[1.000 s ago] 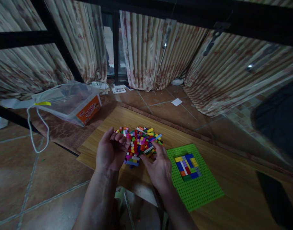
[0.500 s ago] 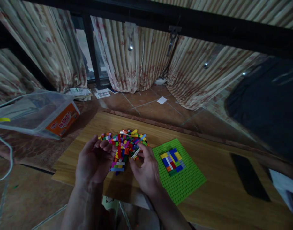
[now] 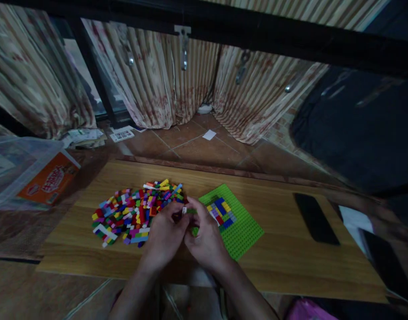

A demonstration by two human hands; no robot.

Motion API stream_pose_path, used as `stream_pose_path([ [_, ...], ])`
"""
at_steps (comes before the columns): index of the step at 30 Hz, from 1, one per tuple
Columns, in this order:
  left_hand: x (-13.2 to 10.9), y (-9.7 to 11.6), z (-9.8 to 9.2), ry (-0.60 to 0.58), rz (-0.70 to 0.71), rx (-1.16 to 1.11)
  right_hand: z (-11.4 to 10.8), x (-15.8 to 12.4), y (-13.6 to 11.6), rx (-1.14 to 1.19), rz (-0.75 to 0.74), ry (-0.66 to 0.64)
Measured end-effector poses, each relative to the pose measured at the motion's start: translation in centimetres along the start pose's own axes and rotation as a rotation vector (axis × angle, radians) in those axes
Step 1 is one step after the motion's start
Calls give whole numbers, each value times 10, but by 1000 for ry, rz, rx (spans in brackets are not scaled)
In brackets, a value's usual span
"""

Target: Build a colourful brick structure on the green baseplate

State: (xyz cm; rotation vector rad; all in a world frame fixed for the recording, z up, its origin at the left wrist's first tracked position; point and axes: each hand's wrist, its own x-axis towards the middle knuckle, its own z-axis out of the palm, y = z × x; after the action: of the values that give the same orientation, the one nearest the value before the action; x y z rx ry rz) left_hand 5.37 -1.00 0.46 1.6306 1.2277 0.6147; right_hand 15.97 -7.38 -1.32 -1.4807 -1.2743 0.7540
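Observation:
My left hand point(image 3: 166, 233) and my right hand point(image 3: 206, 238) meet between the brick pile and the green baseplate. A small white building brick point(image 3: 184, 210) shows at their fingertips; fingers of both hands are closed around it, hiding most of it. Left of them spreads the pile of loose, many-coloured building bricks point(image 3: 124, 213). Close by on the right lies the green studded baseplate point(image 3: 244, 231), carrying a flat patch of blue, yellow, red and grey bricks point(image 3: 224, 213). My right hand overlaps the baseplate's left corner in view.
A wooden table point(image 3: 277, 266) bears the bricks. Toward its right end lies a dark flat slab point(image 3: 316, 218), with white paper point(image 3: 357, 220) beyond. At far left stands a clear plastic bin point(image 3: 10, 191) with an orange label. Striped curtains point(image 3: 157, 80) hang behind.
My left hand has come over from the pile and closed against my right hand at the white brick. The whole view has swung right, bringing more of the table's right end into sight.

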Motion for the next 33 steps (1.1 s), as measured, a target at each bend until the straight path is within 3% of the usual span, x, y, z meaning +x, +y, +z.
stream_pose_path([
  [5, 7, -4, 15, 28, 11, -158, -17, -4, 1, -32, 62, 68],
  [12, 7, 7, 45, -36, 65, -272, -44, -6, 2, -167, 131, 97],
  [19, 0, 8, 63, -121, 108, -146, -78, -8, 11, -421, 173, 112],
  [26, 1, 6, 70, -134, 72, -54, -115, -10, 33, -616, 318, 117],
  [33, 3, 11, 72, -129, 117, 90, -121, -7, 35, -558, 305, 110],
])
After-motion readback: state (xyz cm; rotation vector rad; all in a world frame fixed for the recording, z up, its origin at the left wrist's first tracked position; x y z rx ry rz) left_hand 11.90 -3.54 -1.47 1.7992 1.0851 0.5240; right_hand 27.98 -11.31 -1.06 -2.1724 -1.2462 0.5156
